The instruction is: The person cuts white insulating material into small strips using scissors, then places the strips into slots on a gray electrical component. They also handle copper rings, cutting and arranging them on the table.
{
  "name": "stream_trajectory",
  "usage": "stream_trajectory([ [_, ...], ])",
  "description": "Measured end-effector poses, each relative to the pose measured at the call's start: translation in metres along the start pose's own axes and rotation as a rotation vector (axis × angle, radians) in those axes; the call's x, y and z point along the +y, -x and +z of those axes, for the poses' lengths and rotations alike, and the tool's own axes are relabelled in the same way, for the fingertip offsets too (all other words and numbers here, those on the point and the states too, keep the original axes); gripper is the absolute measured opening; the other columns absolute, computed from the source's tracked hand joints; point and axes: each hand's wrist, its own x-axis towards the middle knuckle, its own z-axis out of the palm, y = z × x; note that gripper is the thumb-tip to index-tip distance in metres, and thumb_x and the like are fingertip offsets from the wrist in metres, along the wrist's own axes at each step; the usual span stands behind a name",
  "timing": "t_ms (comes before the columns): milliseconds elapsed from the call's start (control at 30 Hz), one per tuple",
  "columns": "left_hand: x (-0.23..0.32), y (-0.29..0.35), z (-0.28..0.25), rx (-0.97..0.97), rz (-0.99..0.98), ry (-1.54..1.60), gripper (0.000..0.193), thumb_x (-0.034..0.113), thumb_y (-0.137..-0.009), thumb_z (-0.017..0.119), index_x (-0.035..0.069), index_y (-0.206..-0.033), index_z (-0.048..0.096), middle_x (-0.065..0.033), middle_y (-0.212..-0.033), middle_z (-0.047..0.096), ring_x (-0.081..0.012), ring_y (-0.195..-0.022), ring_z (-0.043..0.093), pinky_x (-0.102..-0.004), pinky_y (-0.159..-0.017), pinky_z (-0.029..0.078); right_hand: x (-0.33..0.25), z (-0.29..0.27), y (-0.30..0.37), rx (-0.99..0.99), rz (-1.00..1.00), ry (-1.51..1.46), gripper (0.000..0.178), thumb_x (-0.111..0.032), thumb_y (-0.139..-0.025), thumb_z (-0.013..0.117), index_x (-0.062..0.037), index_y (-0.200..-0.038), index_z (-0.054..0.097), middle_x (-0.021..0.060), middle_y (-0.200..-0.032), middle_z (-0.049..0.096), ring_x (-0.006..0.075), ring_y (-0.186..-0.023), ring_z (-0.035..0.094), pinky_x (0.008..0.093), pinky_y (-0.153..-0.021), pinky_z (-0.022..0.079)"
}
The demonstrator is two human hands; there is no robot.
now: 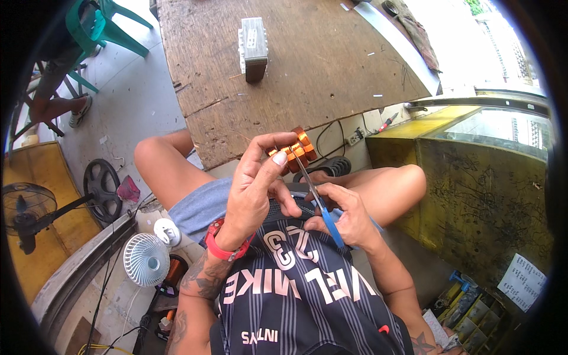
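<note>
My left hand (254, 186), a red watch on its wrist, is raised above my lap and grips a set of copper wire coils (303, 144) between thumb and fingers. The coils are shiny orange, wound side by side, partly covered by my fingertips. My right hand (348, 218) is closed around the blue handles of a pair of scissors (312, 185). Their long metal blades point up and to the left, with the tips at the coils. Whether the blades are apart or together at the tips, I cannot tell.
Beyond my knees stands a worn wooden table (296, 77) bearing a grey metal laminated block (253, 47). A small white fan (146, 260) is at my left, a yellow cabinet (473, 189) at my right. Another person's leg (53, 105) shows near a green chair (106, 26).
</note>
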Motion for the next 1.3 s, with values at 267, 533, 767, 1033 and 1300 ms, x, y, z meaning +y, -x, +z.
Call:
stream_trajectory([
  [267,-0.0023,0.0001,0.0016,0.008,0.013,0.007,0.040,0.023,-0.112,0.049,0.002,-0.146,0.046,-0.0207,-0.122,0.070,-0.0181,-0.056,0.072,-0.0227,-0.047,0.054,-0.0012,0.0018,0.0016,-0.013,0.074,-0.053,0.055,-0.030,-0.078,0.095,0.0019,-0.114,0.069,0.0127,-0.094,0.070,0.0216,-0.076,0.066,0.0323,-0.068,0.052],
  [533,0.0013,0.0000,0.0026,0.073,0.022,0.081,0.043,0.025,-0.112,0.043,0.006,-0.150,0.040,-0.0250,-0.127,0.065,-0.0231,-0.054,0.071,-0.0264,-0.044,0.054,-0.0034,0.0018,0.0043,0.029,-0.021,-0.044,0.059,-0.031,-0.074,0.097,0.0038,-0.113,0.069,0.0151,-0.095,0.071,0.0246,-0.080,0.068,0.0334,-0.071,0.053],
  [767,0.0010,0.0027,-0.0015,0.065,-0.007,0.156,0.032,0.023,-0.111,0.041,0.013,-0.140,0.035,-0.0235,-0.118,0.062,-0.0285,-0.054,0.071,-0.0294,-0.044,0.054,-0.0082,0.0061,0.0018,0.007,-0.143,0.116,0.061,-0.035,-0.074,0.097,0.0040,-0.112,0.069,0.0179,-0.097,0.071,0.0314,-0.086,0.071,0.0380,-0.076,0.056],
  [1033,0.0024,0.0030,-0.0001,0.082,0.023,0.117,0.034,0.024,-0.111,0.040,0.009,-0.141,0.037,-0.0244,-0.125,0.061,-0.0290,-0.055,0.071,-0.0305,-0.045,0.055,-0.0031,0.0094,0.0008,0.022,-0.113,0.133,0.060,-0.035,-0.073,0.097,0.0040,-0.110,0.070,0.0190,-0.099,0.072,0.0333,-0.088,0.072,0.0386,-0.078,0.056],
  [1300,0.0023,0.0035,0.0031,0.013,0.011,0.034,0.036,0.023,-0.113,0.039,0.005,-0.144,0.038,-0.0255,-0.126,0.064,-0.0267,-0.058,0.073,-0.0290,-0.050,0.059,-0.0027,0.0088,-0.0021,0.026,-0.112,0.082,0.060,-0.033,-0.072,0.098,0.0041,-0.110,0.069,0.0180,-0.098,0.071,0.0300,-0.087,0.071,0.0367,-0.077,0.056],
])
